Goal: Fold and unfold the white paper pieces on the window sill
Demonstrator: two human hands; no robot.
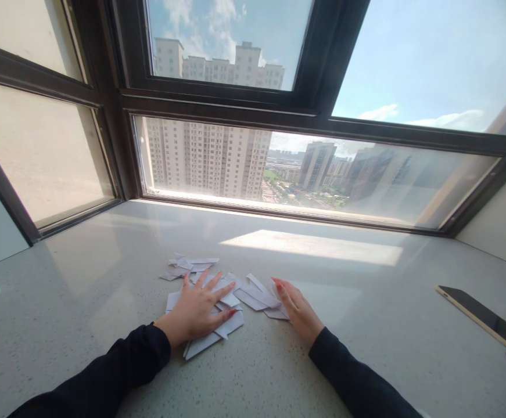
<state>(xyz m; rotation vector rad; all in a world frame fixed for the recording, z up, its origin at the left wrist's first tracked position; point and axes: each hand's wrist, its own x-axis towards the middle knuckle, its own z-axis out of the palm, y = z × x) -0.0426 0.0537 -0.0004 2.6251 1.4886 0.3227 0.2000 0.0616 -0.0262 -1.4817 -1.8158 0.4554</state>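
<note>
Papers: several folded white pieces, heaped and overlapped on one bench; an exact count is prevented by the overlap.
Left hand: one, laid palm down over the heap, its fingers spread wide.
Right hand: one, placed at the heap's right end, its fingers held together; whether anything is gripped cannot be told.
Phone: one, laid well apart, to the right.

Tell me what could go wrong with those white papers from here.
The left hand lies spread over loosely overlapping papers; pressing or sliding could crease or scatter them. The right hand, beside a smaller cluster, might nudge those pieces out of place.
</note>
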